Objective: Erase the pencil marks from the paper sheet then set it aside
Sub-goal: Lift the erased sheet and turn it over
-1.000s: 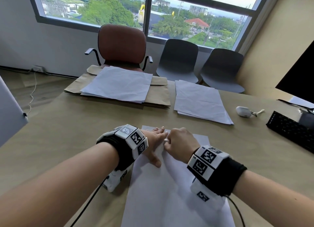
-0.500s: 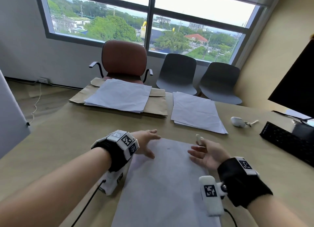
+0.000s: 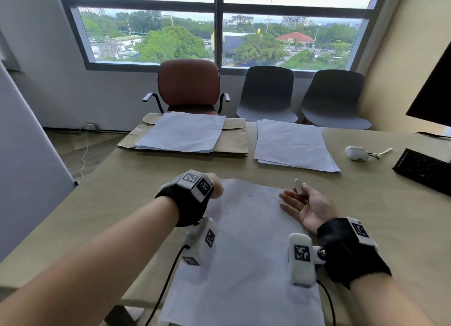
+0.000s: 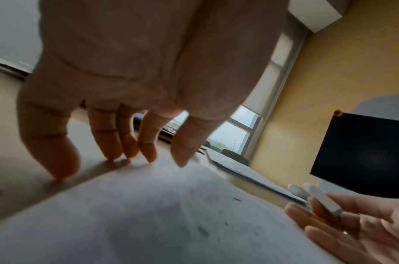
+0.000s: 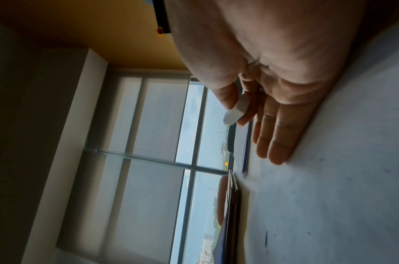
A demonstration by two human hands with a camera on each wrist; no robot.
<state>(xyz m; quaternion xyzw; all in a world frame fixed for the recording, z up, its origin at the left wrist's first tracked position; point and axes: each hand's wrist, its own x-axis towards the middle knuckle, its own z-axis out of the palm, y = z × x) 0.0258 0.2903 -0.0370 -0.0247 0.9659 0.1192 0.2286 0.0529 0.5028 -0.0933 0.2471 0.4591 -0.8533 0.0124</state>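
Note:
A white paper sheet (image 3: 246, 240) lies on the tan table (image 3: 117, 203) in front of me, with a short dark pencil mark (image 3: 250, 195) near its far edge and fainter smudges (image 4: 203, 230) lower down. My left hand (image 3: 216, 185) is at the sheet's far left corner, fingers (image 4: 108, 142) pointing down with their tips on the table by the paper's edge. My right hand (image 3: 296, 196) rests palm-up at the sheet's right edge and pinches a white eraser (image 3: 298, 186) between thumb and forefinger, lifted off the paper (image 5: 329, 196).
Beyond the sheet lie a paper stack (image 3: 292, 145) and more sheets on brown envelopes (image 3: 234, 142). A white earbud case (image 3: 356, 153), a black keyboard (image 3: 424, 169) and a monitor (image 3: 434, 101) are at the right. Three chairs stand behind the table.
A second ago both hands met at the sheet's top. They have parted: the right hand swung right and turned palm-up with the eraser, the left slid to the left corner.

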